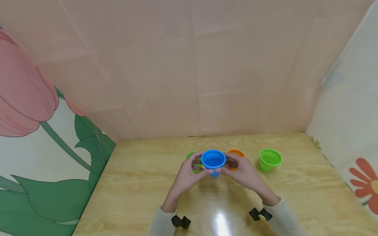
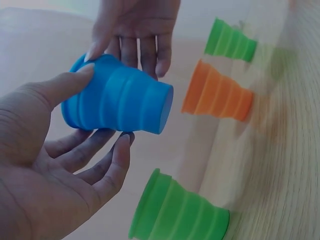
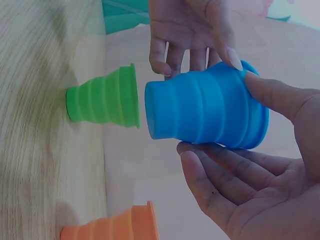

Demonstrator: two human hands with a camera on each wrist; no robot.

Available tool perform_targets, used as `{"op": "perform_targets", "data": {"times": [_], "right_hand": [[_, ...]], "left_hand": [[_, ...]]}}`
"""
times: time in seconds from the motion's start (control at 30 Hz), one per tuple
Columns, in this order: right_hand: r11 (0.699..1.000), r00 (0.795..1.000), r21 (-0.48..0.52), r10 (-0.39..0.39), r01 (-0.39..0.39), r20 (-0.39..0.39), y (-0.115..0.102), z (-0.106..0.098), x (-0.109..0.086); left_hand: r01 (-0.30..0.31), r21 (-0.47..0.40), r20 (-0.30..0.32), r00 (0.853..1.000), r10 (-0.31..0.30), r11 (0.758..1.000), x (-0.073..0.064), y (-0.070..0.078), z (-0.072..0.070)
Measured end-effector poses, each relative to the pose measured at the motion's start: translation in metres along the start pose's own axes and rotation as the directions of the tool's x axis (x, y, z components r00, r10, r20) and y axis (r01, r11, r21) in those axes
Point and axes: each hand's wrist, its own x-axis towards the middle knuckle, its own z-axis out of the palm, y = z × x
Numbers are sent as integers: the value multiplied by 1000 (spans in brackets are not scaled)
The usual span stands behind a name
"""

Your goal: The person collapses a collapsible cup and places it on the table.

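Observation:
Both hands hold a blue ribbed collapsible cup (image 1: 213,159) in the air above the table, its wide mouth facing up. The left hand (image 1: 189,173) grips its left side, thumb near the rim and fingers curled round the wall. On the other side the right hand (image 1: 243,172) holds it the same way. In the left wrist view the blue cup (image 2: 120,95) is fully extended, its narrow base off the table. Behind the hands stand a green cup (image 3: 102,97) on the left and an orange cup (image 2: 217,95), both partly hidden in the head view.
A second green cup (image 1: 270,160) stands upright to the right of the hands on the wooden table (image 1: 133,190). A pinkish sheet (image 1: 153,82) rises behind the table. Flower-patterned panels border the left and right sides.

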Motion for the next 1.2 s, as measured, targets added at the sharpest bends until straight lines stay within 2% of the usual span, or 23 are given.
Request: {"op": "perform_targets", "data": {"times": [0.2, 0.47, 0.73, 1.0, 1.2], "right_hand": [[999, 999, 34, 11, -13, 46, 1, -3, 2], [997, 996, 58, 37, -42, 79, 5, -7, 5], [994, 992, 83, 65, -74, 106, 6, -5, 5], [985, 980, 93, 133, -147, 145, 5, -6, 4], [987, 982, 83, 123, -136, 142, 6, -11, 5]], "left_hand": [[-19, 1, 10, 1000, 19, 1000, 0, 1, -3], [-16, -20, 6, 1000, 16, 1000, 6, 0, -2], [-18, 5, -10, 1000, 18, 1000, 2, -2, -2], [-119, 47, -22, 993, 120, 992, 0, -4, -2], [-133, 55, -30, 990, 135, 990, 1, -4, -2]]}}
